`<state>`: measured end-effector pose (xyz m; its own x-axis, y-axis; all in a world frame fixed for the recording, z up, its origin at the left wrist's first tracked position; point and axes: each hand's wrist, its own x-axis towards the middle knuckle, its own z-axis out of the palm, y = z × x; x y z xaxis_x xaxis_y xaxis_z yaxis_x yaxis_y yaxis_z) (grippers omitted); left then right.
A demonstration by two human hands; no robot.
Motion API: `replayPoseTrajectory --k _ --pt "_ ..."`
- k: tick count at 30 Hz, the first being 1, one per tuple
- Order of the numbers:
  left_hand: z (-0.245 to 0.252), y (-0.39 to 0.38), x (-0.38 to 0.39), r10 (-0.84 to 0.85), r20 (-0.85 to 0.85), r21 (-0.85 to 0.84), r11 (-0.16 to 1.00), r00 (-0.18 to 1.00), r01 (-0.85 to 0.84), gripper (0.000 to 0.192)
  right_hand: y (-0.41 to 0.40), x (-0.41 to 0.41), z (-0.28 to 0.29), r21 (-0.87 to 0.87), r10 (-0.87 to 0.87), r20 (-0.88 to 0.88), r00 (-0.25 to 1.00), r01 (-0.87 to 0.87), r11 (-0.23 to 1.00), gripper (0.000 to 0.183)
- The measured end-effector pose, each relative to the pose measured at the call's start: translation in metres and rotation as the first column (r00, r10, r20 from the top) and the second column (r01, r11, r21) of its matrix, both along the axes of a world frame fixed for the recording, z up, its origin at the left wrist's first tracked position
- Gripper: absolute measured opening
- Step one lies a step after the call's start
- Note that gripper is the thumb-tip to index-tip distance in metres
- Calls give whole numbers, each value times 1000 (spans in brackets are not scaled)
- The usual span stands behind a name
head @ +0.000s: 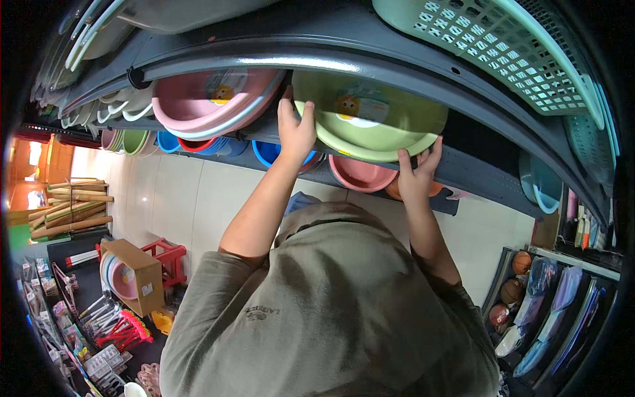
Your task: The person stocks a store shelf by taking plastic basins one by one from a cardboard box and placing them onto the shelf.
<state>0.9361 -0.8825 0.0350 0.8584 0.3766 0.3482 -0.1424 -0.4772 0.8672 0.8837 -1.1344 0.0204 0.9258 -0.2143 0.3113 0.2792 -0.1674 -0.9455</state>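
Observation:
A round green plastic basin [377,134] with a sticker inside lies on a grey metal shelf, partly under the shelf above. My left hand [296,124] grips its left rim, thumb on the near side. My right hand [420,166] grips the right front part of the same rim, with fingers around its outer side. Just left of the green basin, a stack of basins rests on the same shelf, a pink basin [208,104] on top and a pale blue one below. The far part of the green basin is in shadow behind the shelf edge [307,62].
Mint plastic baskets [496,44] stand on the upper shelf at right. Below are a pink basin [362,173] and blue buckets [268,151]. A cardboard box [144,278] of basins and a red plastic stool [171,260] stand at lower left. Balls [511,290] fill a rack at right.

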Motion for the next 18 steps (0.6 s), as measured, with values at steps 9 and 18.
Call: replayPoseTrajectory --k 9,18 --pt "8 -2 -6 -77 -5 -89 993 997 76 53 -3 1 -1 204 32 -52 998 -21 979 85" --pt "-33 47 -121 -203 -145 -302 941 968 152 45 7 -41 -8 271 -16 -285 958 97 958 56"
